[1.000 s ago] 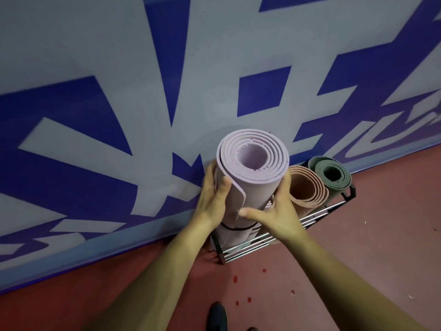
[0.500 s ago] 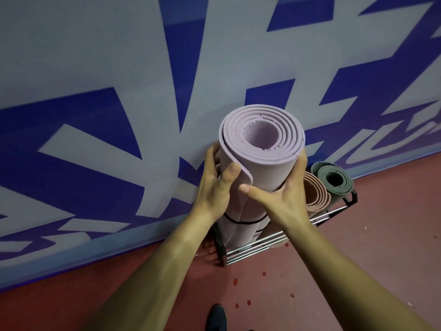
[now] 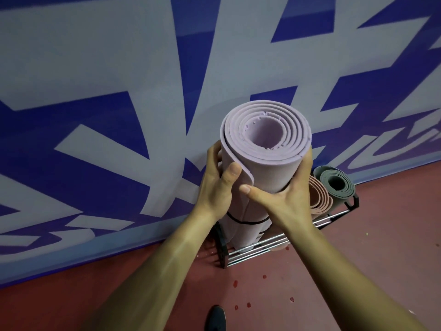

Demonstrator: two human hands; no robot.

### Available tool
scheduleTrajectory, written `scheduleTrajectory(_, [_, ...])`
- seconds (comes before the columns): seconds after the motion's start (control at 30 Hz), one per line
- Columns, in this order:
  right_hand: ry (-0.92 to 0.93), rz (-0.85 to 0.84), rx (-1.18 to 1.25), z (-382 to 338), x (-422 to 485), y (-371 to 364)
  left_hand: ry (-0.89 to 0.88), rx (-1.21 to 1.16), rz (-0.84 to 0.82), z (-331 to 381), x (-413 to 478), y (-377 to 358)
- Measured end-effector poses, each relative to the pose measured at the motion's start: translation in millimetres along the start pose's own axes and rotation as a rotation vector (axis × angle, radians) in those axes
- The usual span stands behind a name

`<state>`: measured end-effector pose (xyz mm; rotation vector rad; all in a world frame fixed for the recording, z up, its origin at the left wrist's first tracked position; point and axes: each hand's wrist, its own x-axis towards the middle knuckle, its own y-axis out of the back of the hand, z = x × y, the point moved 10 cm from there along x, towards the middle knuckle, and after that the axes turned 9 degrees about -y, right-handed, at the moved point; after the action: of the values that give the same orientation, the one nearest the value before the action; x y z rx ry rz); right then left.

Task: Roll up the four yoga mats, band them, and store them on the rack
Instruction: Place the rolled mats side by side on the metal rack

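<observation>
A rolled lilac yoga mat [image 3: 267, 161] stands upright at the left end of a low metal rack [image 3: 253, 252], its open spiral end facing me. A thin black band [image 3: 241, 220] circles its lower part. My left hand [image 3: 218, 185] grips its left side, thumb on the loose outer flap. My right hand [image 3: 284, 199] clasps its right side and front. A rolled orange mat [image 3: 321, 199] and a rolled grey-green mat [image 3: 336, 185] stand upright in the rack to the right. The lilac mat's bottom end is hidden behind my hands and the rack bars.
The rack stands on a red floor [image 3: 381, 259] against a blue-and-white patterned wall [image 3: 119, 115]. A dark shoe tip [image 3: 216, 318] shows at the bottom edge. Small red specks dot the floor in front of the rack.
The lilac mat has risen and its top has come closer to me, with both hands still gripping it. It now covers more of the orange mat.
</observation>
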<state>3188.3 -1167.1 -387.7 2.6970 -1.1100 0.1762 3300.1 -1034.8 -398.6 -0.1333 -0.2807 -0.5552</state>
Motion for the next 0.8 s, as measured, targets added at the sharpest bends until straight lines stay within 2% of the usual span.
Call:
scheduleTrajectory(0.4, [-0.047, -0.087, -0.070, 51, -13, -30, 0.073, -0.023, 0.076, -60, -24, 33])
scheduleTrajectory(0.8, [-0.127, -0.058, -0.082, 103, -26, -33, 0.154, -0.025, 0.018, -115, -36, 23])
